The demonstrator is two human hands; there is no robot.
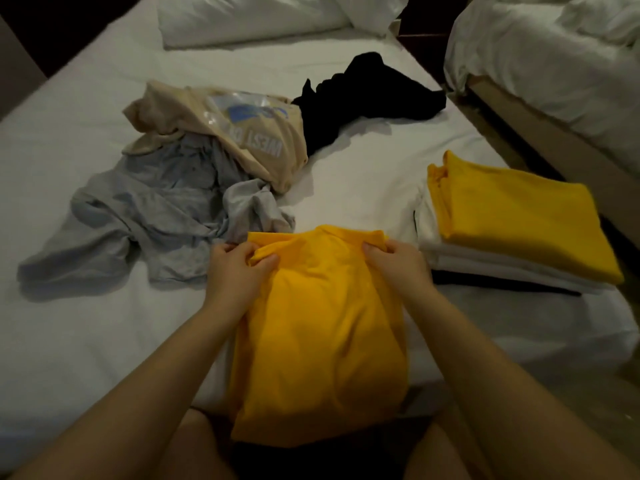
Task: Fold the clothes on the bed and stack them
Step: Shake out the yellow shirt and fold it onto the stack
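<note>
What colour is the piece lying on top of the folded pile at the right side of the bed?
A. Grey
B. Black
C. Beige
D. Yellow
D. The top of the folded pile is a yellow garment, lying over white folded pieces with something dark at the bottom.

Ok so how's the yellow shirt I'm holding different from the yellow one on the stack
The yellow shirt in hand lies long and only partly folded, hanging over the bed's near edge, gripped by the left hand and right hand. The stacked yellow shirt is a compact flat rectangle, untouched, topping white folded clothes. Both share the same yellow.
</note>
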